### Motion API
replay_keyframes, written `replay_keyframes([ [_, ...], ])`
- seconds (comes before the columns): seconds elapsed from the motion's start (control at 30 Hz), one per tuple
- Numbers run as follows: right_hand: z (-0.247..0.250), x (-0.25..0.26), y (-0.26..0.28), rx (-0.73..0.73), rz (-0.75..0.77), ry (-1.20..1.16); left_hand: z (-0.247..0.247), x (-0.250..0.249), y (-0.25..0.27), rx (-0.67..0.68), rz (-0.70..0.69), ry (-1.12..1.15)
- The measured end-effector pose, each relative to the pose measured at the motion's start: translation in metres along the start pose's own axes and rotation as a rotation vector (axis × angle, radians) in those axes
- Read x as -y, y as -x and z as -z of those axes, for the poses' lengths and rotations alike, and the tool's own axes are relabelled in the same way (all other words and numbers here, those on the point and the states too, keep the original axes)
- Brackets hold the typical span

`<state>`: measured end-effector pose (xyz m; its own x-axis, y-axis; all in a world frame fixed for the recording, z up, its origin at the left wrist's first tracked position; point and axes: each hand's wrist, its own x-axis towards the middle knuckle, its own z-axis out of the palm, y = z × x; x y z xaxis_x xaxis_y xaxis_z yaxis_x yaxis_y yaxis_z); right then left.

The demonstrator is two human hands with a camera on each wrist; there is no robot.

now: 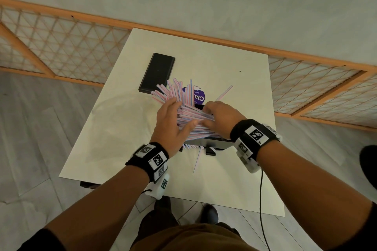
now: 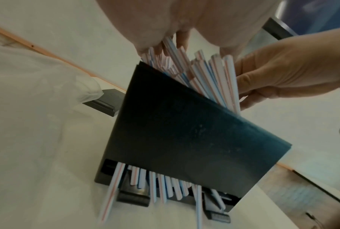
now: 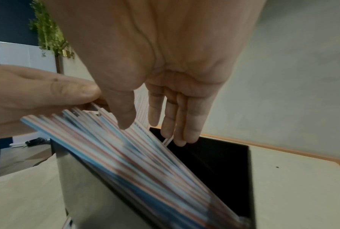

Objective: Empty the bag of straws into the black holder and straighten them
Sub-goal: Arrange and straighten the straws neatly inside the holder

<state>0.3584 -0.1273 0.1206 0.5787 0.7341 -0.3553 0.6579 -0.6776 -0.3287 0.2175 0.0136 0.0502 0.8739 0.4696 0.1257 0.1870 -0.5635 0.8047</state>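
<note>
A black holder (image 1: 218, 144) stands on the white table (image 1: 234, 185), stuffed with red-and-blue striped straws (image 1: 179, 91) that fan out tilted to the far left. My left hand (image 1: 175, 120) lies on the bundle from the left, fingers stretched over it and thumb pointing right. My right hand (image 1: 218, 116) reaches over the holder's top from the right; its straight fingers (image 3: 177, 124) touch the straws (image 3: 126, 151) inside the holder (image 3: 214, 162). Straw ends (image 2: 161, 186) stick out of the slot at the base of the holder (image 2: 184, 131). The clear bag's purple label (image 1: 196, 93) shows behind the straws.
A flat black lid (image 1: 157, 72) lies at the back left of the table. The crumpled clear bag (image 2: 37, 93) spreads left of the holder. One loose straw (image 1: 197, 160) lies in front of the holder and another (image 1: 224, 92) pokes out at the far right. A wooden lattice rail (image 1: 61, 32) runs behind the table.
</note>
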Motion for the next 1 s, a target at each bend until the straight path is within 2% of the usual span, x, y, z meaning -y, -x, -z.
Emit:
replay_keyframes([
  [0.1,0.003,-0.01,0.003,-0.026,-0.011,0.009,-0.001,0.001,0.004,0.011,-0.07,-0.063],
  [0.2,0.002,-0.015,0.006,0.018,-0.016,0.03,-0.002,0.002,0.007,-0.002,-0.163,-0.189],
  [0.37,-0.01,-0.016,0.005,0.121,0.014,0.08,-0.004,0.014,0.01,0.147,-0.255,-0.415],
  [0.47,-0.011,-0.015,0.001,0.136,0.035,0.046,-0.001,0.02,0.005,0.148,-0.292,-0.418],
  [0.67,-0.009,-0.01,-0.006,0.052,0.016,0.115,0.004,0.023,-0.014,0.208,-0.319,-0.533],
  [0.77,-0.01,-0.008,-0.006,0.017,-0.013,0.107,0.006,0.021,-0.017,0.193,-0.302,-0.551],
  [0.87,-0.007,-0.006,0.005,-0.043,-0.061,0.057,0.014,0.015,-0.013,0.152,-0.341,-0.55],
  [0.93,-0.003,-0.005,0.019,-0.125,-0.085,-0.023,0.021,0.008,-0.006,0.074,-0.355,-0.488],
  [1.0,0.0,-0.003,0.035,-0.206,-0.087,-0.148,0.028,0.0,0.007,-0.037,-0.284,-0.376],
])
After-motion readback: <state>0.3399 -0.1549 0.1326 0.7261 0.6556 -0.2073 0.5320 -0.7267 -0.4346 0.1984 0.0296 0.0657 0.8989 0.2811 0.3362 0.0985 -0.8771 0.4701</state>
